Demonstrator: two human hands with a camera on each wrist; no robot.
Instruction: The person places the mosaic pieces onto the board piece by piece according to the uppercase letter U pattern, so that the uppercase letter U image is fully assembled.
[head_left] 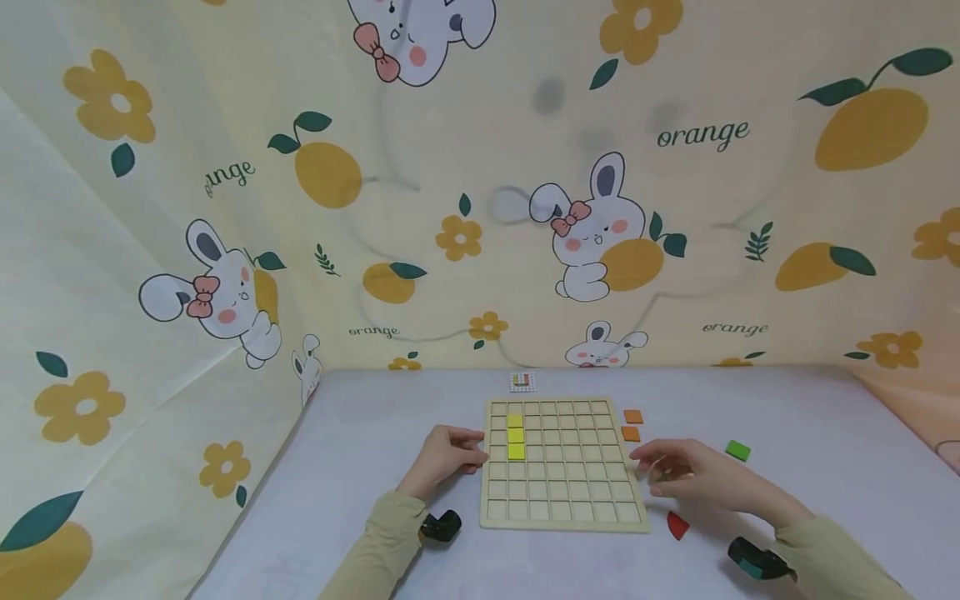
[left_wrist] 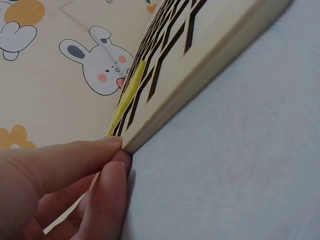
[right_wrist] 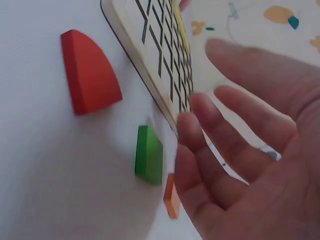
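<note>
A light wooden grid board point(head_left: 565, 527) lies on the table, with three yellow squares point(head_left: 515, 436) set in a column near its left side. My left hand point(head_left: 444, 457) rests its fingertips against the board's left edge; the left wrist view shows two fingertips point(left_wrist: 117, 170) right at the rim. Just off the right edge hovers my right hand point(head_left: 693, 475), its fingers loosely bent and holding nothing. A green block point(right_wrist: 149, 156) lies near those fingers, mostly hidden by them in the head view. Closer to me is a red quarter-round block point(head_left: 677, 525).
Two orange squares point(head_left: 632, 425) lie beside the board's upper right edge. Another green block point(head_left: 738, 450) sits beyond my right hand. Behind the board is a small card point(head_left: 522, 382) with a coloured pattern. A printed cloth point(head_left: 480, 167) hangs at the back and sides.
</note>
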